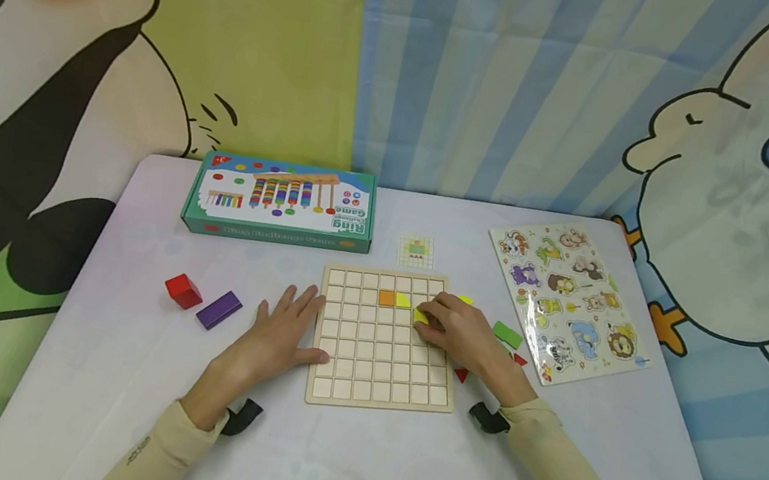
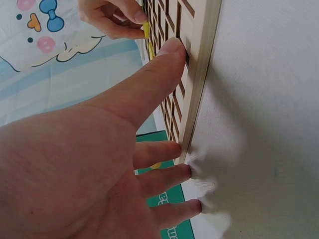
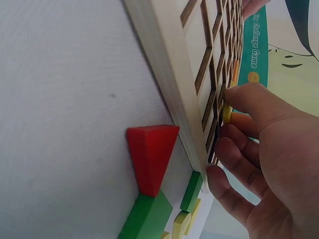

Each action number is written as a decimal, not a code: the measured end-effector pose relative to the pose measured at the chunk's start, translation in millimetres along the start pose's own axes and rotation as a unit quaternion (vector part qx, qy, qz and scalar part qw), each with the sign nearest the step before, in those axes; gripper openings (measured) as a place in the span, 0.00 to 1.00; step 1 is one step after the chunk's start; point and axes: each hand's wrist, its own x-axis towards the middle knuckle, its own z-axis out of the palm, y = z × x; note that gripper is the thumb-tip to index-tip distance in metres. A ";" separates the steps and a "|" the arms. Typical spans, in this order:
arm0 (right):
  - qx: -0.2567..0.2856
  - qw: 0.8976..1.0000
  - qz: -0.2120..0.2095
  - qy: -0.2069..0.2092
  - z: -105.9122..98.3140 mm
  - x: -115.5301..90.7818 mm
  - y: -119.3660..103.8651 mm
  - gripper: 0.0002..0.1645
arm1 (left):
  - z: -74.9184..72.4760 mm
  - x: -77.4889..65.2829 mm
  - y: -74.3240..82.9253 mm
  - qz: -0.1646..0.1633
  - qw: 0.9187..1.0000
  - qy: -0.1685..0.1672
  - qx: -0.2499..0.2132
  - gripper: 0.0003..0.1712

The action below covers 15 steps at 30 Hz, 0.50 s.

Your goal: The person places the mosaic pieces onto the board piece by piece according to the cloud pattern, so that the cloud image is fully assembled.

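Observation:
A wooden grid board (image 1: 367, 351) lies on the table, with an orange square tile (image 1: 386, 298) and a yellow tile (image 1: 403, 300) side by side in an upper row. My right hand (image 1: 454, 327) pinches another yellow piece (image 1: 421, 316) between thumb and index finger, just over the cells right of those two. In the right wrist view that yellow piece (image 3: 227, 112) stands on edge by the grid. My left hand (image 1: 278, 337) rests at the board's left edge, fingers spread and straight, its thumb (image 2: 172, 50) lying on the frame.
Right of the board lie a green block (image 1: 507, 334), red triangular blocks (image 3: 152, 157) and yellow pieces. A red block (image 1: 183, 290) and a purple block (image 1: 219, 310) sit at left. Behind are a green game box (image 1: 275, 235), a small pattern card (image 1: 416, 252) and an animal picture board (image 1: 571, 303).

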 end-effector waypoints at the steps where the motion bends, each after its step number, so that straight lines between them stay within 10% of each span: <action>1: 0.001 1.000 -0.001 0.000 -0.2 -0.1 0.0 0.16 | 0.0 0.0 -0.1 0.000 1.000 -0.001 -0.001 0.59; 15: 0.004 1.000 -0.001 -0.008 -2.0 -0.6 -1.1 0.16 | 0.6 0.0 -0.3 0.003 1.000 0.004 -0.004 0.58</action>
